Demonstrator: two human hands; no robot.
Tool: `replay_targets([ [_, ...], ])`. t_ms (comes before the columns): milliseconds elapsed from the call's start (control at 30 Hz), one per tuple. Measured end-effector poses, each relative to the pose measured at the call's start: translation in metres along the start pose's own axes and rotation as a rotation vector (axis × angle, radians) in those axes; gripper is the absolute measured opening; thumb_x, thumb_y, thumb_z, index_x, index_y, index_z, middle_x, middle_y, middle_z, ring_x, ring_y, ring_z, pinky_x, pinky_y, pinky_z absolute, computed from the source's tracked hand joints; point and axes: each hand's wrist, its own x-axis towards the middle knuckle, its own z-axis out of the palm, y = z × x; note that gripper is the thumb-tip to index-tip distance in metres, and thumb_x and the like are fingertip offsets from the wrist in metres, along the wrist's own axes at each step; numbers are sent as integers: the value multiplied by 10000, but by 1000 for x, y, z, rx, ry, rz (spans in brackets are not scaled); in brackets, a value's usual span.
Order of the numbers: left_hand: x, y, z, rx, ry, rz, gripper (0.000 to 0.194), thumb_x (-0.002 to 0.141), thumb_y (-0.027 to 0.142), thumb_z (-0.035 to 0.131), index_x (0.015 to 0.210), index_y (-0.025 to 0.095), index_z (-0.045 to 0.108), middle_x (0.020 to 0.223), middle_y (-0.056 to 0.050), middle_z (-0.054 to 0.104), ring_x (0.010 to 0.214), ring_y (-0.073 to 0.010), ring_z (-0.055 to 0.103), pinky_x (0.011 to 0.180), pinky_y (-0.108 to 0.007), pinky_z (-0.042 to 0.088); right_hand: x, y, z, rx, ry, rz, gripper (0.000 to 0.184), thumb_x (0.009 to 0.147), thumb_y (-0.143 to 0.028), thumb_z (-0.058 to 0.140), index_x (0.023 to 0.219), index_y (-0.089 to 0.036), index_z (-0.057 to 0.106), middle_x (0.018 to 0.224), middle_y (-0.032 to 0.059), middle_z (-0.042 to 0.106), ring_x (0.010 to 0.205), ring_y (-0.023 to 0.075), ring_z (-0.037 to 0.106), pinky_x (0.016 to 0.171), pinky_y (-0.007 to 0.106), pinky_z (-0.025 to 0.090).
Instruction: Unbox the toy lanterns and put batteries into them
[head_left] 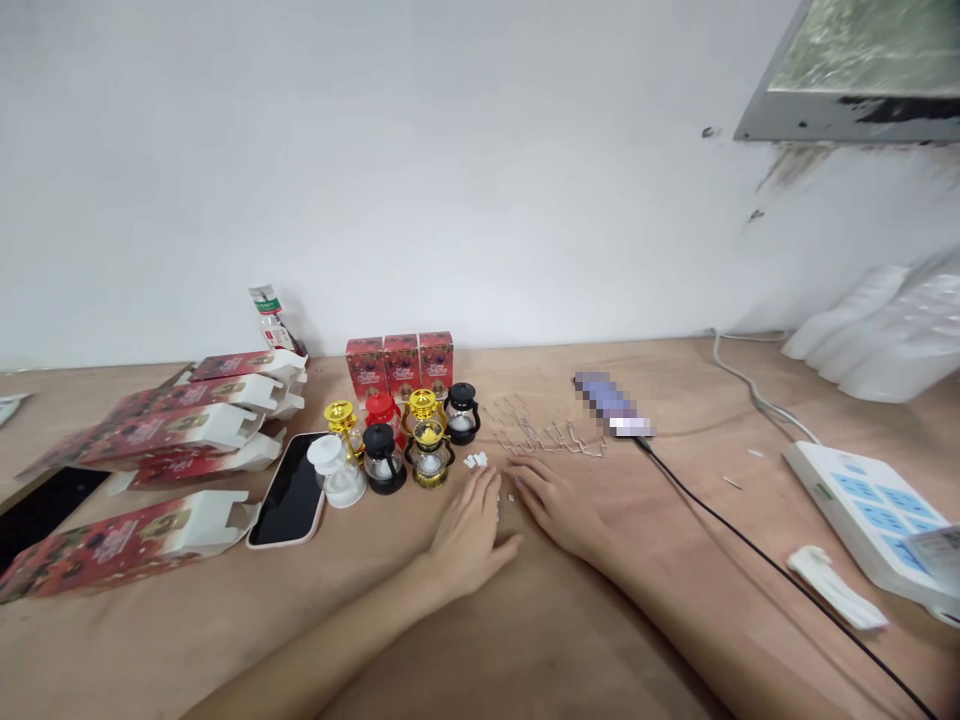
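Observation:
Both my hands lie flat on the wooden table. My left hand point(471, 530) has its fingers stretched toward small white bits point(475, 460). My right hand point(556, 505) rests beside it, fingers spread, just below a scatter of thin wire hooks point(541, 430). Neither hand holds anything. In front of the left hand stands a cluster of small toy lanterns point(397, 445) in gold, black, red and white. Behind them stand three upright red boxes point(400, 364).
Flat red carton blanks point(161, 430) lie stacked at the left. A phone in a pink case point(291, 500) lies beside the lanterns. A black cable point(750, 550) runs to a blurred device point(611, 405). A white power strip point(870, 510) and white plastic trays point(885, 330) sit at the right.

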Motion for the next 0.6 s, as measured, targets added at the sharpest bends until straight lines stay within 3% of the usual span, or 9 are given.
replay_targets([
  [267, 3, 3, -3, 55, -79, 170, 494, 878, 266, 451, 1348, 118, 406, 1459, -159, 350, 1376, -263, 266, 1117, -465, 289, -20, 11, -6, 49, 48, 69, 237, 906, -196, 386, 1018, -225, 592, 1082, 87, 635, 1014, 219, 622, 858, 406, 527],
  [400, 6, 5, -3, 57, -108, 213, 441, 892, 239, 420, 1307, 100, 469, 1427, -142, 414, 1369, -275, 281, 1127, -465, 271, -24, 10, -12, -13, 132, 72, 229, 906, -230, 412, 1086, -199, 549, 1092, 117, 624, 1019, 245, 610, 842, 427, 527],
  [500, 7, 5, -2, 31, -72, 219, 424, 892, 226, 420, 1294, 105, 481, 1395, -138, 460, 1365, -270, 296, 1113, -470, 303, -14, 9, -15, -50, 151, -26, 257, 905, -174, 385, 1110, -183, 539, 1111, 133, 621, 1046, 247, 596, 855, 437, 520],
  [600, 6, 5, -1, 8, -37, 227, 390, 885, 194, 424, 1255, 106, 514, 1343, -147, 517, 1346, -252, 343, 1105, -457, 329, 9, 6, -14, -25, 3, -176, 271, 902, -120, 362, 1048, -194, 578, 1042, 102, 649, 1003, 217, 612, 839, 396, 530],
])
